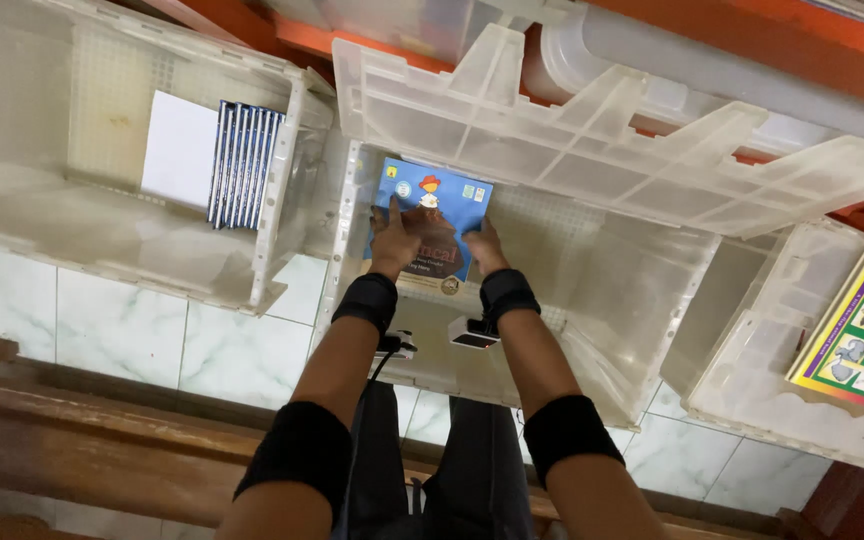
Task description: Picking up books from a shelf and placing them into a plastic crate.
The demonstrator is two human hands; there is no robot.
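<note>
A blue and brown picture book (432,215) lies flat on the floor of the middle clear plastic crate (642,300). My left hand (394,240) rests on the book's left half with fingers spread. On the book's lower right part sits my right hand (482,246). Both hands press on the cover together, reaching down into the crate. Both arms wear black wrist and elbow bands, with small white devices at the wrists.
The crate's hinged lid (592,130) stands open behind it. A left crate (102,230) holds a white sheet (180,148) and a row of dark thin books (244,165). A right crate (752,400) holds a colourful book (862,335). A wooden bench (102,420) runs below over white tiles.
</note>
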